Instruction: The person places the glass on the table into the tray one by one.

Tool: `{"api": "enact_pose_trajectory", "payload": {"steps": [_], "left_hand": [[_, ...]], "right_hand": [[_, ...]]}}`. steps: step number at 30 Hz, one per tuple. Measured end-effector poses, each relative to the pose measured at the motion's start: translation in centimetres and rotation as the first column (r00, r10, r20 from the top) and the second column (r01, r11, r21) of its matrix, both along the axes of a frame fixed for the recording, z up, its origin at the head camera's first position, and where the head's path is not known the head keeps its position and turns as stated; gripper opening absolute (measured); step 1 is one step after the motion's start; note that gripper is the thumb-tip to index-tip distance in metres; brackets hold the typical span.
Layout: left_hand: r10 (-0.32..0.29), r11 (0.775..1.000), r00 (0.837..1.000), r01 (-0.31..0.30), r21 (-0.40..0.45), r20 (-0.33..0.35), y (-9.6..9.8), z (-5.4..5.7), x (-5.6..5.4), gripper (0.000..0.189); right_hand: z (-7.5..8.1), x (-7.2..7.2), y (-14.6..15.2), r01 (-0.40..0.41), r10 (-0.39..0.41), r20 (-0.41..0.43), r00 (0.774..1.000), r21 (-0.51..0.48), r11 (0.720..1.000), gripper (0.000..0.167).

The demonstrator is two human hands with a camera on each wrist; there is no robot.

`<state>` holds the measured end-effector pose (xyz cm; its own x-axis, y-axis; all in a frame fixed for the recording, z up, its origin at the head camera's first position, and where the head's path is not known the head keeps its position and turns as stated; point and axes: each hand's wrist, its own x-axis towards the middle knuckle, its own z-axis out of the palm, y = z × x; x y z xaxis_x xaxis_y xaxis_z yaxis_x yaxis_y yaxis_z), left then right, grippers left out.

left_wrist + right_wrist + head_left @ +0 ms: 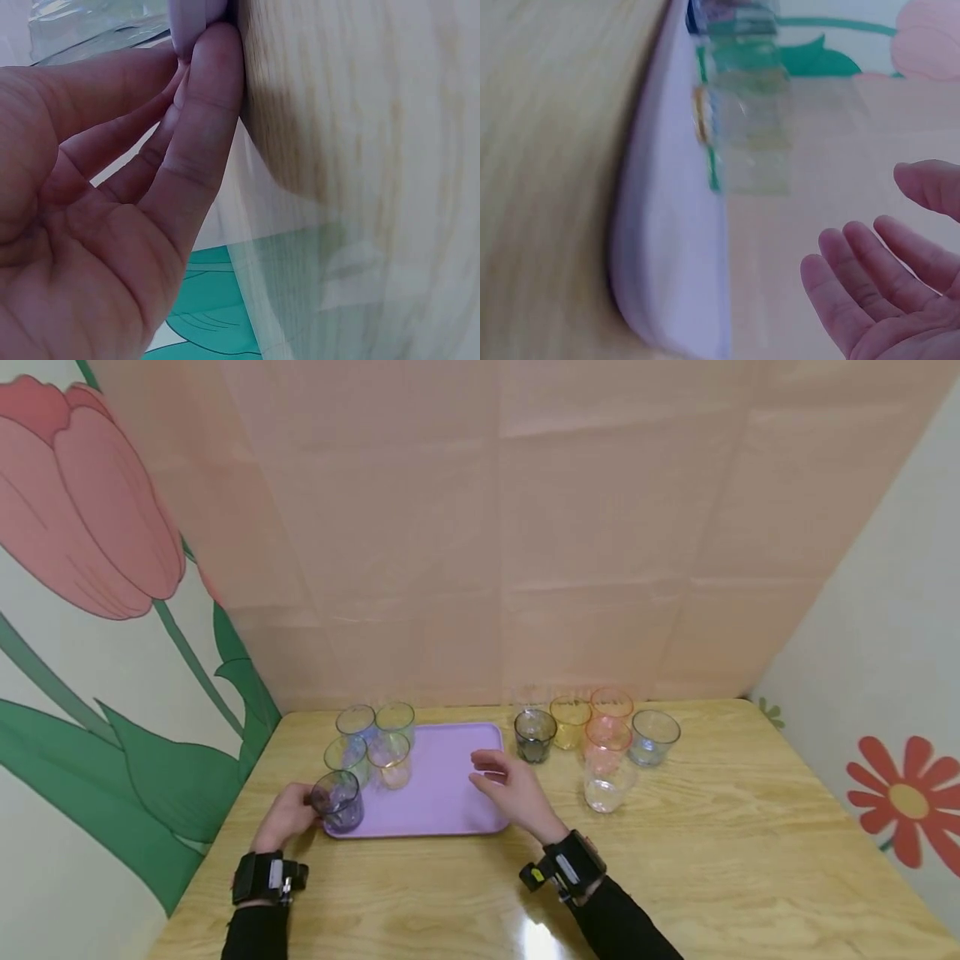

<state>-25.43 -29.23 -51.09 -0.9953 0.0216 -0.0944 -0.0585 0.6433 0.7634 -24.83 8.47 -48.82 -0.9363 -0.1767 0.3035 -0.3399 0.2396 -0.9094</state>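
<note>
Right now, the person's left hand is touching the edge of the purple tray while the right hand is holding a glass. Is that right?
Not quite: the right hand is holding nothing. The right wrist view shows it empty, its thumb apart from the fingers. The left hand is indeed touching the edge of the purple tray.

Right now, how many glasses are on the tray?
5 on the tray: dark glass at front left; green glass and yellow-rimmed glass in the middle; blue glass and second green glass at the back. None seems hidden.
</note>
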Motion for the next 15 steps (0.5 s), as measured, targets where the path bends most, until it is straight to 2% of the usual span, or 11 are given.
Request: {"api": "enact_pose_trajectory", "payload": {"steps": [4, 8, 12, 15], "left_hand": [[-0.014, 1.0, 1.0, 0.014, -0.014, -0.022, 0.1, -0.3, 0.2, 0.018], [-0.017, 1.0, 1.0, 0.017, -0.019, -0.023, 0.1, -0.4, 0.3, 0.018], [-0.02, 0.999, 0.999, 0.019, -0.029, -0.03, 0.0, -0.4, 0.2, 0.018], [-0.027, 0.999, 0.999, 0.027, -0.024, -0.035, -0.2, -0.3, 0.1, 0.019]], "right_hand": [[1.0, 0.1, 2.6, 0.077, -0.077, -0.019, 0.997, 0.003, 0.997, 0.031], [2.1, 0.0, 5.4, 0.148, -0.148, 0.006, 0.989, 0.019, 0.989, 0.033], [2.9, -0.3, 8.0, 0.189, -0.19, 0.011, 0.982, 0.047, 0.981, 0.035], [3.4, -0.4, 9.9, 0.201, -0.2, -0.03, 0.979, 0.087, 0.976, 0.036]]}}
